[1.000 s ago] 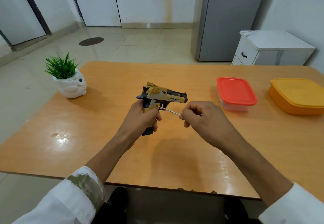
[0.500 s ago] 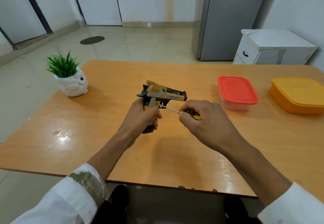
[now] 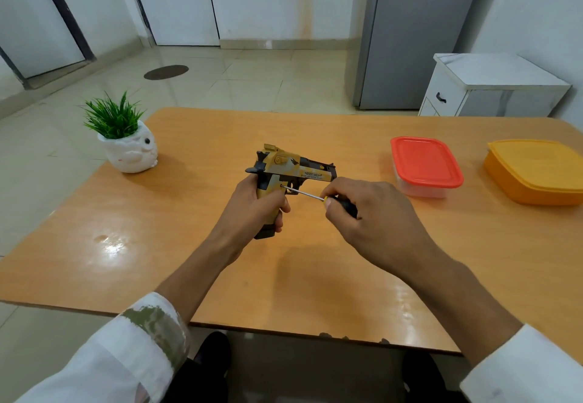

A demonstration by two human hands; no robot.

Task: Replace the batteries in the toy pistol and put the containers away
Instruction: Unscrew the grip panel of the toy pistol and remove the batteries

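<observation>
My left hand (image 3: 256, 204) grips the handle of a yellow and black toy pistol (image 3: 291, 167), held upright above the middle of the wooden table (image 3: 189, 245) with its barrel pointing right. My right hand (image 3: 369, 213) pinches a small screwdriver (image 3: 303, 193) with a black and yellow handle. Its thin metal shaft runs left, and the tip touches the pistol's grip just above my left thumb. A clear container with a red lid (image 3: 424, 163) stands to the right, lid on. Farther right sits an orange container (image 3: 536, 171), also lidded.
A small green plant in a white owl-shaped pot (image 3: 126, 141) stands near the table's left edge. Beyond the table are a tiled floor, a grey cabinet (image 3: 410, 33) and a white drawer unit (image 3: 492, 87) at the back right.
My right hand has turned on the screwdriver, so more of its black and yellow handle shows between the fingers. The pistol and my left hand stay in place.
</observation>
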